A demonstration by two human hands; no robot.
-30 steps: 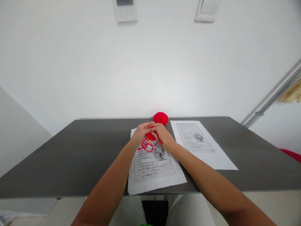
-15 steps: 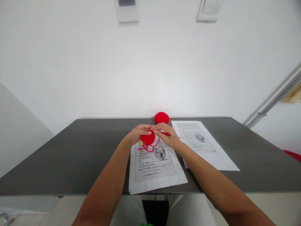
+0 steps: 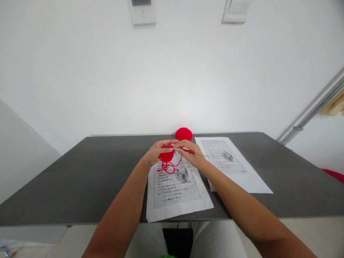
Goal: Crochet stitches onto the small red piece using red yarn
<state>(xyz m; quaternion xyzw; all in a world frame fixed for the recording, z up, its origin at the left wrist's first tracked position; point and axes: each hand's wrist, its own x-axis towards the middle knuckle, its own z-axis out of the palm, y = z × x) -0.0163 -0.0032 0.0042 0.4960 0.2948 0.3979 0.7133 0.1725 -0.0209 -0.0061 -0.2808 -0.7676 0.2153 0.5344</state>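
While the left hand [image 3: 155,153] pinches it, the red piece [image 3: 166,156] has tilted.

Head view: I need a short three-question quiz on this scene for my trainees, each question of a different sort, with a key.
1. Which hand holds the red-handled tool?
A) left
B) right
C) neither

2. True or false: the red ball lies nearer the wall than the round red piece does.

3. Fill in the number: ___ printed sheets show on the dark table.

Key:
1. B, the right hand.
2. True.
3. Two.
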